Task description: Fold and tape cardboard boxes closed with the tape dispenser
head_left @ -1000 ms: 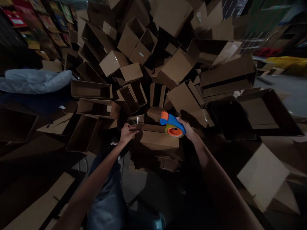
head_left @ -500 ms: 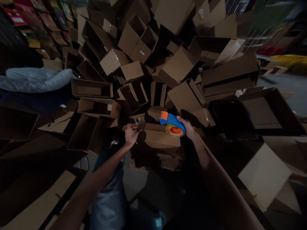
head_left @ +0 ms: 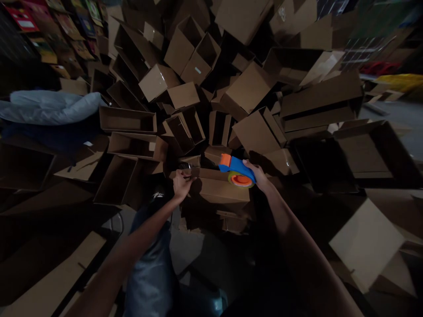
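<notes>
My right hand [head_left: 259, 176] grips a blue and orange tape dispenser [head_left: 235, 166] with a roll of tape [head_left: 240, 179] mounted on it. The dispenser is held just above the top edge of a brown cardboard box [head_left: 224, 191]. My left hand [head_left: 182, 185] pinches the upper edge of that box's flap [head_left: 198, 172] at its left end. A small shiny strip [head_left: 189, 166] shows just beyond my left fingers. The box's lower part lies in shadow.
Open cardboard boxes [head_left: 180, 127] lie heaped all around, ahead and to both sides. A pale padded bag [head_left: 49, 108] lies at the left. Colourful packages [head_left: 66, 31] line the upper left. Yellow material [head_left: 396, 82] and a grey floor [head_left: 396, 116] show at the right. My denim-clad legs [head_left: 150, 268] show below.
My left hand has moved slightly right along the box edge. The right hand and dispenser have hardly shifted, and the whole view has drifted slightly.
</notes>
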{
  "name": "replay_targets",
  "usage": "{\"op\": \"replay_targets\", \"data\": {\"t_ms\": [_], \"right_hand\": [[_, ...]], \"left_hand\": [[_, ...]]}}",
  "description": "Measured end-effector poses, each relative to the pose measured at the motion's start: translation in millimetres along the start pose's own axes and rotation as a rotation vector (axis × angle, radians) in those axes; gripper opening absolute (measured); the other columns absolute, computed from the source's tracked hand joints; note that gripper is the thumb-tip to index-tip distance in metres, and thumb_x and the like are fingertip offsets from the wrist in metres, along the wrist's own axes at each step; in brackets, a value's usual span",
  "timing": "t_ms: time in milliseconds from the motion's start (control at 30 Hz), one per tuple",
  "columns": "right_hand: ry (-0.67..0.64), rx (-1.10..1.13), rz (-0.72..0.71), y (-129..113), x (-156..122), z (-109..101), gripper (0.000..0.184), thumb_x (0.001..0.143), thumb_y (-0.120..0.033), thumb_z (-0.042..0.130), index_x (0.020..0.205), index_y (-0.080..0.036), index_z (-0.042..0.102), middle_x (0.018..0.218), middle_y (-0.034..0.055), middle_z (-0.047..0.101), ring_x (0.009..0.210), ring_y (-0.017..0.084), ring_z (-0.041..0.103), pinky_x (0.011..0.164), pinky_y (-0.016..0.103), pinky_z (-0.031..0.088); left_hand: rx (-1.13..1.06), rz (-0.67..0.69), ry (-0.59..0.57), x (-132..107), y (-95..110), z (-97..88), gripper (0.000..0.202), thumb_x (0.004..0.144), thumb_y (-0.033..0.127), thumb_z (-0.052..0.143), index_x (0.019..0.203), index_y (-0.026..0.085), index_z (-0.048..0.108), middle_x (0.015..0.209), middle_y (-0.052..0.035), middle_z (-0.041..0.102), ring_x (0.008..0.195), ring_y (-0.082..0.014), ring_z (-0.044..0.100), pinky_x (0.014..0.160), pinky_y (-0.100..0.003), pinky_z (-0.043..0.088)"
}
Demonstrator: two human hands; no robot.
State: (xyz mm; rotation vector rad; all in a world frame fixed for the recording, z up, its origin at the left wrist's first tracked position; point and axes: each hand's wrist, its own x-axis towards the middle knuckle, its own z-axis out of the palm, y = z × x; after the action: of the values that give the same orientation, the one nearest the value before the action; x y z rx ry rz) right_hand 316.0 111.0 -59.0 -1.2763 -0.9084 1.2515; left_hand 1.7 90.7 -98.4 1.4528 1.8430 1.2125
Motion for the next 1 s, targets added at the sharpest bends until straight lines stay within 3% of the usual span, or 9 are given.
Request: {"op": "replay_targets", "data": {"t_ms": [233,500,700,1000], "right_hand": [[-0.018,-0.116,0.032,3,2,0,0.048,0.057,-0.061,0.084,0.072,-0.017,0.073,0.068,0.0047,0.074,0.063,0.020,0.068,0.064,0.030,0.056],[-0.037,-0.240,-0.015,-2,3,11,0.049,0.047,-0.062,0.087,0.063,-0.019,0.070,0.062,0.0010,0.070,0.061,0.018,0.065,0.062,0.029,0.052],[-0.071,-0.259,-0.027,-4,-2,26,0.050,0.047,-0.063,0.086,0.064,-0.018,0.072,0.064,0.0033,0.071,0.063,0.019,0.066,0.061,0.029,0.052],[-0.051,-0.304,-0.045,-4,1,31,0.053,0.043,-0.065,0.086,0.066,-0.019,0.073,0.072,0.0052,0.075,0.077,0.026,0.071,0.073,0.034,0.056]], "left_hand": [[0.000,-0.060,-0.020,3,-3,1.2,0.053,0.066,0.026,0.087,0.081,0.026,0.036,0.089,-0.0042,0.077,0.103,-0.0262,0.071,0.084,-0.032,0.049],[0.022,-0.124,-0.024,4,-7,2.3,0.046,0.067,0.029,0.086,0.082,0.025,0.042,0.090,-0.0048,0.076,0.102,-0.0249,0.071,0.083,-0.030,0.047],[0.134,-0.186,0.033,8,-5,1.0,0.039,0.066,0.034,0.085,0.073,0.023,0.048,0.081,-0.0023,0.069,0.089,-0.0237,0.070,0.073,-0.029,0.046],[0.041,-0.264,0.065,10,-1,3.2,0.042,0.060,0.022,0.086,0.069,0.022,0.044,0.071,0.0027,0.061,0.080,-0.0215,0.067,0.071,-0.032,0.048]]}}
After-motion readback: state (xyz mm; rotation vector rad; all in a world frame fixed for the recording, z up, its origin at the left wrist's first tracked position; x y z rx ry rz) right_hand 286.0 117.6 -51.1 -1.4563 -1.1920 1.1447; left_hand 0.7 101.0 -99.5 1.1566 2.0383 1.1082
